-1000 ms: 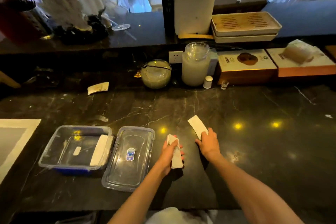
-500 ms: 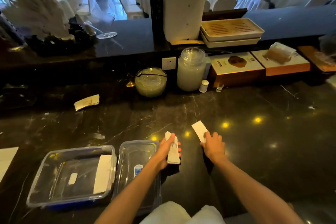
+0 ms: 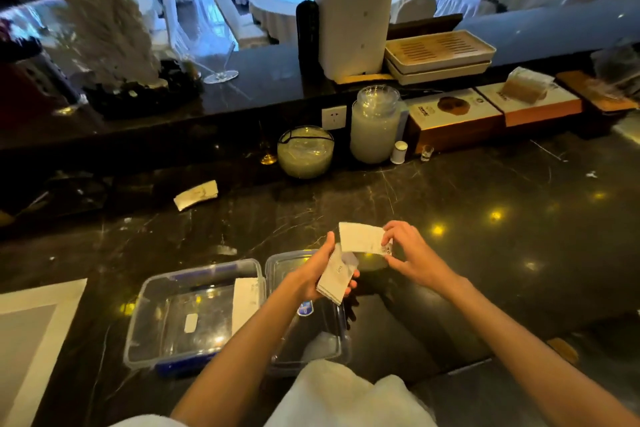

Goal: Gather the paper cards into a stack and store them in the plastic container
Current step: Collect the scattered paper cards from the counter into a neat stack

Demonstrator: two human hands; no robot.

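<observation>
My left hand (image 3: 317, 274) grips a small stack of white paper cards (image 3: 335, 279) above the counter. Just to its right, my right hand (image 3: 410, 255) pinches a single white card (image 3: 360, 237) by its right end, its left edge almost touching the stack. The clear plastic container (image 3: 149, 315) stands open at the lower left with a white card (image 3: 245, 302) leaning inside its right wall. Its clear lid (image 3: 287, 262) lies beside it, partly under my left forearm. Another bunch of cards (image 3: 196, 195) lies farther back on the left.
The dark marble counter (image 3: 485, 253) stretches to the right. At the back stand a round glass bowl (image 3: 305, 151), a glass jar (image 3: 375, 125), a small white bottle (image 3: 399, 152), a shot glass (image 3: 426, 152) and boxes (image 3: 453, 114). A white mat (image 3: 31, 326) lies at the left.
My right hand has lifted the single card off the counter and brought it left, up to the stack held in my left hand. The camera view shifted, so the container appears lower and more central.
</observation>
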